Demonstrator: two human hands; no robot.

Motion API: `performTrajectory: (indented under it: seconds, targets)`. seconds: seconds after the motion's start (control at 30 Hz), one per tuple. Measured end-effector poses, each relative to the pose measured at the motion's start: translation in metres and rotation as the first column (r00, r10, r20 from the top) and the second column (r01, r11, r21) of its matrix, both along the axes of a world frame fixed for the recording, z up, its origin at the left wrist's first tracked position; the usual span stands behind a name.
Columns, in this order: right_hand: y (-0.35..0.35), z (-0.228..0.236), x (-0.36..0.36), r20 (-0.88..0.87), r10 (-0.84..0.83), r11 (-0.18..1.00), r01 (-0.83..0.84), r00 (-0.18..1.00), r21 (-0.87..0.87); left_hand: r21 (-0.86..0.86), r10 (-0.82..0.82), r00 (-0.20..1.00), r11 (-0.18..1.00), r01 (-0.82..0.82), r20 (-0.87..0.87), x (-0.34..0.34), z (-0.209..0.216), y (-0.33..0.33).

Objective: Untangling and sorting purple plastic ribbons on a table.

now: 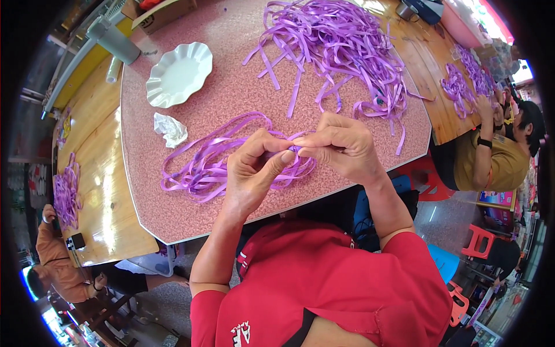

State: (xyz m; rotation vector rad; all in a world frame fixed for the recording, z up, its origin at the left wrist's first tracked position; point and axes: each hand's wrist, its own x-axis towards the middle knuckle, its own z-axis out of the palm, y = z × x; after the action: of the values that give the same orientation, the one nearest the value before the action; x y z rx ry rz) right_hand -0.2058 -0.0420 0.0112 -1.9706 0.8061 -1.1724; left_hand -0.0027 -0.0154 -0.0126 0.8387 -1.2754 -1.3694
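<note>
My left hand (252, 168) and my right hand (346, 148) meet over the pink speckled table, thumbs and forefingers pinched tip to tip. Between them they grip a piece of purple ribbon; the exact spot they hold is mostly hidden by the fingertips. Beneath and to the left of my hands lies a looped bundle of purple ribbons (199, 168), with darker purple spots along some strands. Farther off, a large tangled pile of purple ribbons (341, 40) covers the table's far right, with loose ends trailing toward me.
A white scalloped plate (179, 75) and crumpled tissue (170, 130) lie at left, near a grey bottle (113, 39) and a cardboard box (165, 14). Two people sit at wooden side tables, left and right, with more purple ribbons (68, 194). Red stools (478, 240) stand at right.
</note>
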Motion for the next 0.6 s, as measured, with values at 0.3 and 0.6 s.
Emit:
performTrajectory:
  seconds: [0.3,0.6]
  targets:
    - [0.003,0.007,0.002,-0.051,-0.022,0.994,0.016,0.998,-0.112,-0.114,0.023,0.99,0.994,-0.007,0.14,0.002,0.003,0.0]
    - [0.01,0.006,0.007,-0.009,-0.098,0.992,0.097,0.995,-0.081,-0.015,0.082,0.996,0.996,-0.082,-0.025,-0.008,0.004,0.006]
